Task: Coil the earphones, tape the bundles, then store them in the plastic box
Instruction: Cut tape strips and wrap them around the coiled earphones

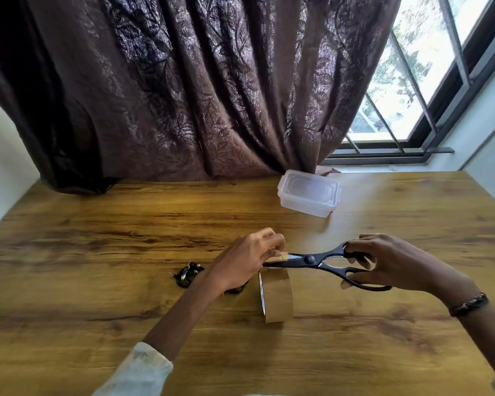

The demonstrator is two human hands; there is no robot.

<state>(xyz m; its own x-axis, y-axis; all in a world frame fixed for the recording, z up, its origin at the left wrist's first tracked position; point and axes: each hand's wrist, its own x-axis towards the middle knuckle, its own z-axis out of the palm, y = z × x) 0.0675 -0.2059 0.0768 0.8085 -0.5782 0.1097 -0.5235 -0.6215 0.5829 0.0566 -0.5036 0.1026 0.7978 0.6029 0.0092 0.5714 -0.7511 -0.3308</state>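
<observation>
A roll of brown tape [277, 298] hangs upright just above the wooden table [97, 252], held by its free end. My left hand [246, 261] pinches that pulled-out end of tape above the roll. Black scissors [320, 260] lie across the strip, their blades meeting the tape right by my left fingers. My right hand [389, 264] grips the scissor handles, fingers through the loops. A coiled black earphone bundle [187, 274] lies on the table left of my left wrist; another dark bit shows under my left hand. A clear plastic box [309, 192] with its lid on stands at the back.
A dark brown curtain [183, 95] hangs behind the table's far edge. A barred window [412, 95] is at the back right. Pale walls flank the table on both sides.
</observation>
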